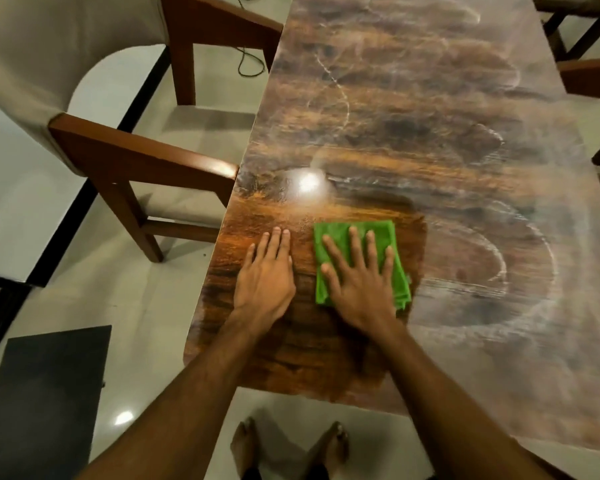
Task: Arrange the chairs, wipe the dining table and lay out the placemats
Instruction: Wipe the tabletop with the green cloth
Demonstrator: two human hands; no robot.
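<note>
The glossy brown dining table [413,109] stretches away from me, with hazy curved wipe streaks over its far and right parts. A folded green cloth [340,233] lies near the table's near-left corner. My right hand [359,280] presses flat on the cloth with fingers spread. Just left of the cloth, my left hand [265,277] rests flat on the bare tabletop, fingers together and holding nothing. A wooden armchair [129,157] with beige upholstery stands at the table's left side, its armrest touching the edge.
Parts of other wooden chairs [582,32] show at the table's far right. A dark mat [45,400] lies on the pale tiled floor at lower left. A black cable [248,64] trails on the floor under the left chair. My bare feet [288,448] stand at the table's near end.
</note>
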